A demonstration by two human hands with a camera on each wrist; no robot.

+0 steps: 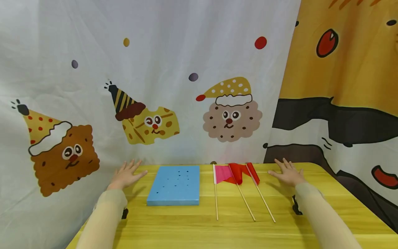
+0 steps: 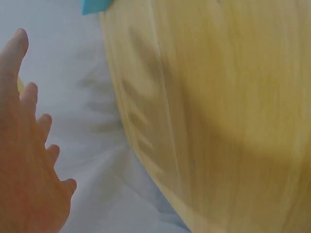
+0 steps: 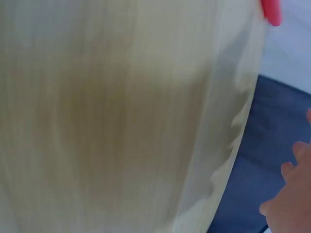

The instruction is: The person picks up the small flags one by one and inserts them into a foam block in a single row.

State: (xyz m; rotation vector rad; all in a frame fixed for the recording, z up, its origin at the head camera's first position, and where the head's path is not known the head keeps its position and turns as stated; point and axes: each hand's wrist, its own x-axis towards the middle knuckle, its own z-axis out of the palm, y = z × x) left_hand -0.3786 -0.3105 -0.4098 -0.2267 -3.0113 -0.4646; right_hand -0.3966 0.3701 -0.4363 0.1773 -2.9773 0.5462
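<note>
My left hand (image 1: 125,175) is held over the table's left part with its fingers spread and nothing in it. Just right of it lies a flat light-blue block (image 1: 174,188) with several small dark holes in its top. My right hand (image 1: 290,173), also spread and holding nothing, hovers over the right part. Between the hands, nearer the right one, lie three small flags on thin wooden sticks: a pink flag (image 1: 222,173), a red flag (image 1: 236,173) in the middle and a rolled red flag (image 1: 253,173). In the right wrist view, a red tip (image 3: 273,12) shows at the top edge.
The wooden table (image 1: 174,228) has a rounded far edge. Right behind it hangs a white curtain (image 1: 168,41) printed with cartoon biscuits and cheese. At the right the cloth has orange and black shapes.
</note>
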